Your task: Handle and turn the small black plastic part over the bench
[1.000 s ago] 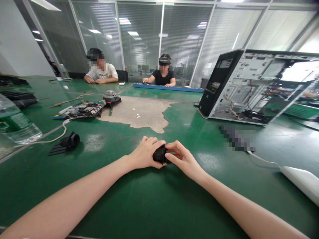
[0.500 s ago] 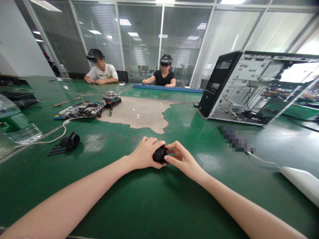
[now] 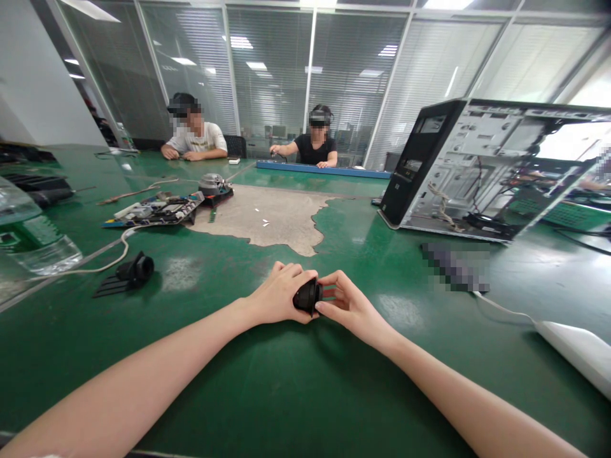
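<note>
A small black rounded part with a flanged rim (image 3: 308, 296), its exact kind unclear, is held low over the green table between my two hands. My left hand (image 3: 279, 296) is closed around its left side, fingers over the top and under it. From the right, my right hand (image 3: 347, 305) pinches the part's narrower end between thumb and curled fingers. My fingers hide much of that end. To the left, a black plastic piece with a round opening and flat prongs (image 3: 126, 273) lies on the table, apart from both hands.
An open computer case (image 3: 443, 172) stands at the right. At the left are a water bottle (image 3: 35, 229), a circuit board (image 3: 157, 210) and a heatsink fan (image 3: 214, 189). A white box (image 3: 580, 350) with a cord lies near right. Two people sit across the table (image 3: 267, 394).
My hands and the black part stay nearly in place. Across the table, the dark-shirted person's arm has lifted slightly.
</note>
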Tool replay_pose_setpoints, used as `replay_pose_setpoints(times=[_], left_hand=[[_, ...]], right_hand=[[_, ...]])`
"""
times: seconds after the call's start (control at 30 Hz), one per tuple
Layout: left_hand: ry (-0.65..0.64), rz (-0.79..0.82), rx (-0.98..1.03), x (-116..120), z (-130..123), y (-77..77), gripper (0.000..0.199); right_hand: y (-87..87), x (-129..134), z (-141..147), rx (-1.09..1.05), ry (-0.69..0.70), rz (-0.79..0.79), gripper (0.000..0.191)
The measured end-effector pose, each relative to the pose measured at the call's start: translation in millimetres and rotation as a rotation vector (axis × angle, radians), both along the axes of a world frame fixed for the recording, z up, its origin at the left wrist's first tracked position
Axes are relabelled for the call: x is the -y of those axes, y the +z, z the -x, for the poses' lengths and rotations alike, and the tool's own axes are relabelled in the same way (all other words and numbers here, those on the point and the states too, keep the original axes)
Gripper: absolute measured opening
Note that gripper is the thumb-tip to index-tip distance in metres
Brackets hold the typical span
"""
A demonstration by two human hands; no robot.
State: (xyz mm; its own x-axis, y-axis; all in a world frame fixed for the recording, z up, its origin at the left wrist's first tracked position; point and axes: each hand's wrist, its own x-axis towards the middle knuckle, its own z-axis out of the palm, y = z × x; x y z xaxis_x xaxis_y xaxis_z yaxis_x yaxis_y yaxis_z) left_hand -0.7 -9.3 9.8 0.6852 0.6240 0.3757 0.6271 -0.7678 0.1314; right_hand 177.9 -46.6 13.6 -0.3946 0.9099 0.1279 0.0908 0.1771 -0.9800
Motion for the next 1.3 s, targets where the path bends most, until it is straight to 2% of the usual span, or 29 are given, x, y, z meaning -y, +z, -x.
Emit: replay_pose_setpoints(times=[0.13, 0.27, 0.5, 0.7, 0.83, 1.03, 1.2, 1.3], left_hand=[[-0.008, -0.007, -0.002, 0.6, -0.1, 1.3, 0.059], [-0.005, -0.001, -0.003, 0.1, 0.0, 0.7, 0.060], [0.004, 0.010, 0.015, -0.9, -0.8, -2.2, 0.059], [-0.004, 0.017, 0.017, -0.9, -0.4, -1.0, 0.061], [-0.004, 0.008, 0.004, -0.8, -0.4, -0.1, 0.061], [0.006, 0.009, 0.010, -1.1, -0.7, -1.9, 0.059], [-0.001, 0.015, 0.015, -0.9, -0.5, -1.5, 0.061], [-0.006, 0.016, 0.012, -0.9, -0.2, -0.8, 0.061]], right_hand=[[-4.2, -3.9, -0.5, -0.002, -0.051, -0.038, 0.019], [-8.3, -7.2, -0.7, 0.040, -0.064, -0.018, 0.022], [-1.4, -0.9, -1.3, 0.019, -0.010, 0.001, 0.027], [-5.4, -4.5, -1.8, 0.035, -0.074, -0.061, 0.019], [-7.1, -6.5, -1.7, 0.049, -0.052, -0.007, 0.024], [0.5, -0.2, -1.9, 0.015, -0.006, -0.006, 0.027], [-4.4, -3.7, -1.5, 0.021, -0.072, -0.050, 0.018], [-7.9, -7.5, -1.2, 0.037, -0.084, -0.022, 0.020]])
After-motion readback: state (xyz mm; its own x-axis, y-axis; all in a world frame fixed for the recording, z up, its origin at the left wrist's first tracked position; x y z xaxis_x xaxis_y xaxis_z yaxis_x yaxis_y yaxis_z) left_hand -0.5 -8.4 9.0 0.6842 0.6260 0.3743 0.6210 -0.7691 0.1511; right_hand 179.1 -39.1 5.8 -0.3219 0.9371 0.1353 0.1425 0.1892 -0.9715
